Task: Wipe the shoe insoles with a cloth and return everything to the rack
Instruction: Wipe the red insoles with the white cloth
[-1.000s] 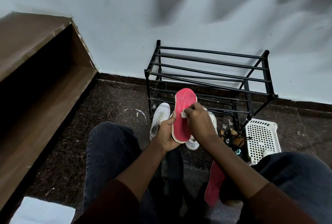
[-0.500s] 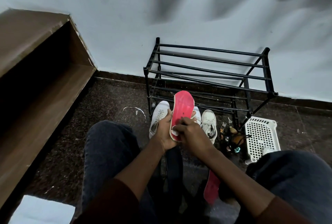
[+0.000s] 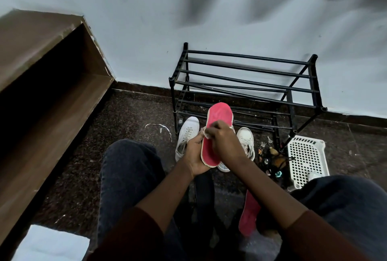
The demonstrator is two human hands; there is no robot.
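Between the knees, the left hand (image 3: 193, 154) grips a pink, pale-edged insole (image 3: 217, 114) by its heel end, toe up. The right hand (image 3: 224, 143), fingers curled, pinches a small white cloth (image 3: 206, 133) against the insole's middle. Insoles counted: two. The second insole (image 3: 249, 212) lies on the speckled floor (image 3: 125, 124) by the right leg. Two white laced sneakers (image 3: 187, 135) stand before the black tube rack (image 3: 247, 72). One white perforated basket (image 3: 305, 156) sits right of the rack, holding a pale object (image 3: 313, 175) that cannot be identified.

Home entryway — shoe rack (image 3: 247, 84), sneakers (image 3: 187, 135)
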